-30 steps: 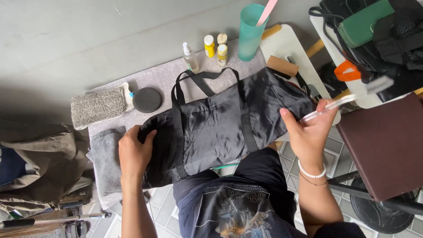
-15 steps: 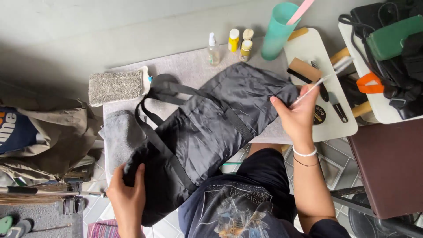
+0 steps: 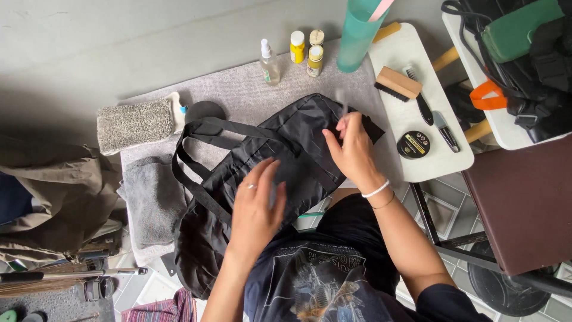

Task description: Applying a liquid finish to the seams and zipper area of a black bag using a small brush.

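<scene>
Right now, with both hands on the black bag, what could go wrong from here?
The black bag lies close to the spray bottle, the small yellow bottles and the tall teal cup; turning or dragging it might knock them over. The right hand seems to hold a thin clear tool at the bag's edge, which could snag the fabric. The bag's lower end hangs off the grey towel and may slide down.
</scene>
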